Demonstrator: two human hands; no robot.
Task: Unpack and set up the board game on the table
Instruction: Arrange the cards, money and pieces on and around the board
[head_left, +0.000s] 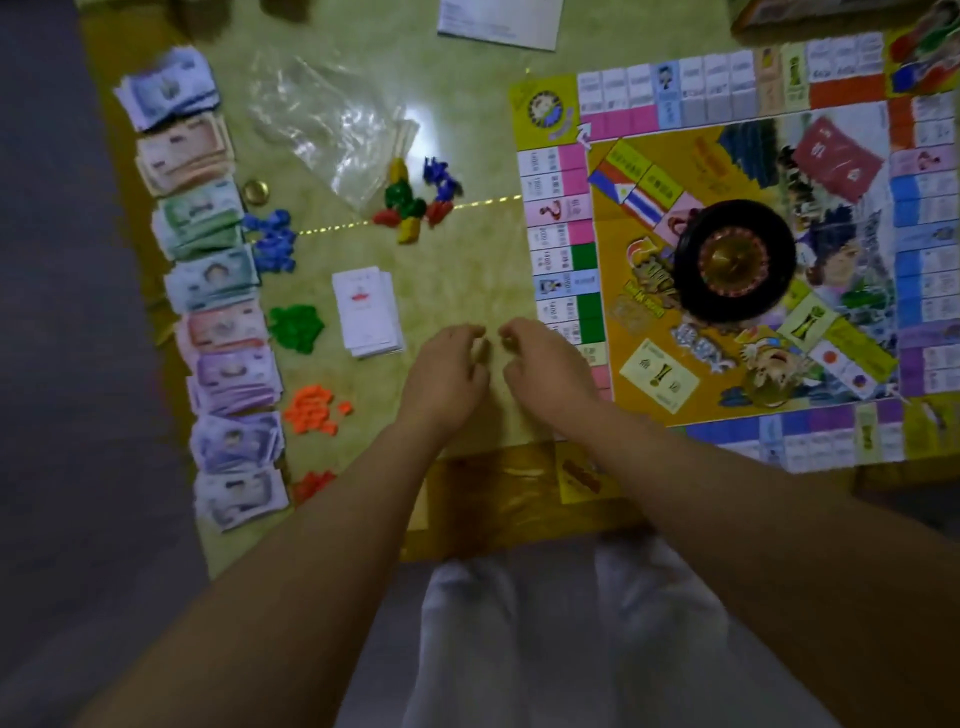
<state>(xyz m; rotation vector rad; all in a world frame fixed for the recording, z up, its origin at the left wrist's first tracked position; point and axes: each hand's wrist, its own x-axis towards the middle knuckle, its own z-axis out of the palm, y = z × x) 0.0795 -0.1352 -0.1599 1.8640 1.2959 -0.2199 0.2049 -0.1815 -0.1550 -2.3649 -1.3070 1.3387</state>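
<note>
The colourful game board (737, 249) lies unfolded on the right of the table, with a black roulette wheel (735, 260) at its centre. My left hand (447, 371) and my right hand (545, 364) hover close together over the table just left of the board, fingers loosely curled; motion blur hides whether they pinch something small. A white card deck (369, 312) lies left of my hands. Stacks of paper money (218, 291) line the table's left edge. Piles of blue (270, 239), green (296, 327) and orange pieces (311, 410) sit beside the money.
An empty clear plastic bag (332, 119) lies at the back, with mixed coloured tokens (415, 202) by its mouth. A small brass round object (257, 191) sits near the money. A white leaflet (498, 21) lies at the far edge. The box (831, 13) shows at top right.
</note>
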